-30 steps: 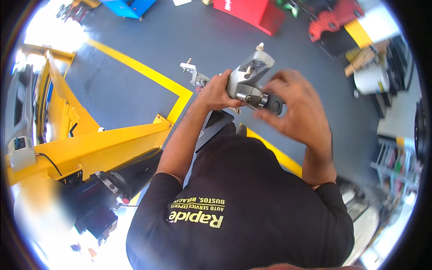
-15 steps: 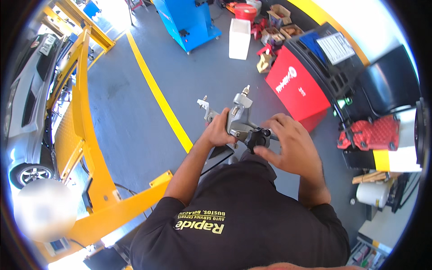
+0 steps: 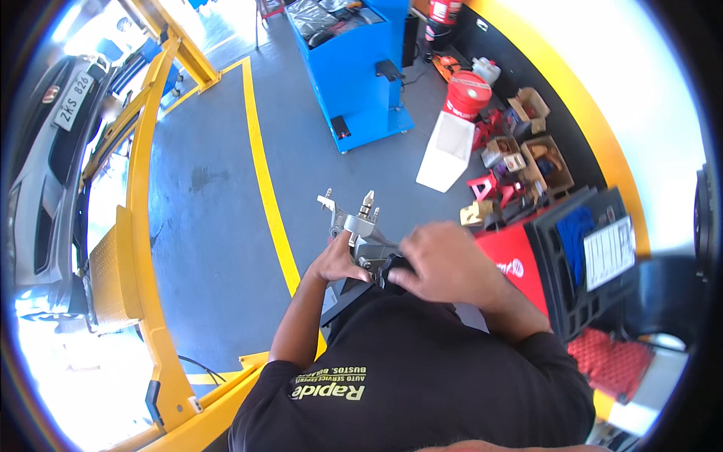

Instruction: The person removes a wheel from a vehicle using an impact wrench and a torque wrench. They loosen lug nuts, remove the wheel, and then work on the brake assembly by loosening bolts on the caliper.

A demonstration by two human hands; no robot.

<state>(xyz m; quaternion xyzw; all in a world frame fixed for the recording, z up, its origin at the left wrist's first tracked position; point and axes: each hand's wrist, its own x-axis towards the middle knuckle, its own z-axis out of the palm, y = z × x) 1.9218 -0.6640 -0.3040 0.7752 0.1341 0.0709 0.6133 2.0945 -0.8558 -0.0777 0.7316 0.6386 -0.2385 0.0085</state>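
Observation:
In front of my body I hold a silver-grey metal wheel clamp (image 3: 361,227) with arms that end in pointed, stepped pins. My left hand (image 3: 335,261) is wrapped round its frame, thumb pointing toward the black star-shaped knob (image 3: 392,267). From the right, my right hand (image 3: 449,262) closes on that knob, fingers curled over it and thumb below; the fingertips are partly hidden. A dark flat part (image 3: 348,295) of the clamp shows below my left hand, close to my shirt.
At the left stand a yellow lift (image 3: 139,203) and a grey car (image 3: 56,173). Ahead is a blue cabinet (image 3: 350,83). A white box (image 3: 446,151), a red bucket (image 3: 468,94), cardboard boxes (image 3: 546,162) and a red-and-black bin (image 3: 520,260) line the right side.
My view has shifted, showing more of the cabinet and boxes ahead. The clamp sits lower and further left in view. My right hand's spread fingers have curled in at the knob.

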